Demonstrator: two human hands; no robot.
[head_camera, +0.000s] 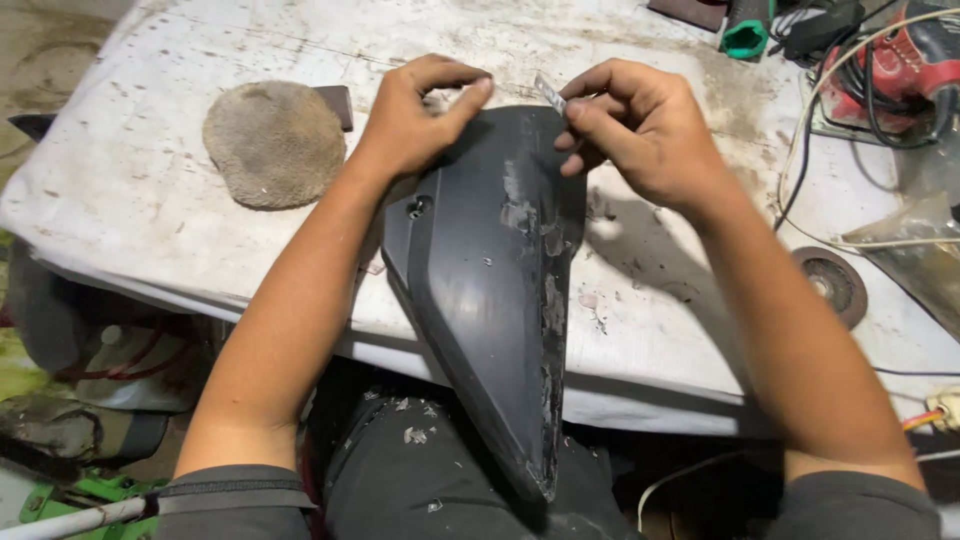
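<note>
The long, dark grey plastic body panel (490, 290), tapered to a point, lies with its broad end on the white, stained surface (140, 180) and its pointed end overhanging the near edge, above the person's lap. Its long axis runs from far to near, the tip pointing toward the person. A ridge along its right side carries patches of scraped, flaking grey coating.

The left hand (415, 115) rests on the panel's far left corner, its fingers (462, 98) closed lightly against the edge. The right hand (640, 125) is at the far right corner, its fingers (580, 110) pinched together on a small, flat, metallic blade (549, 92) that angles up and left over the panel's top edge.

Left of the panel lies a round, tan, fibrous pad (275, 143). To the right, a dark, worn abrasive disc (830, 285) lies flat on the surface. Farther right is a clear plastic bag (915, 245); its contents cannot be told. A red power tool with black cable (900, 65) sits at the far right corner, a green cylindrical cap (745, 35) just beside it.
</note>
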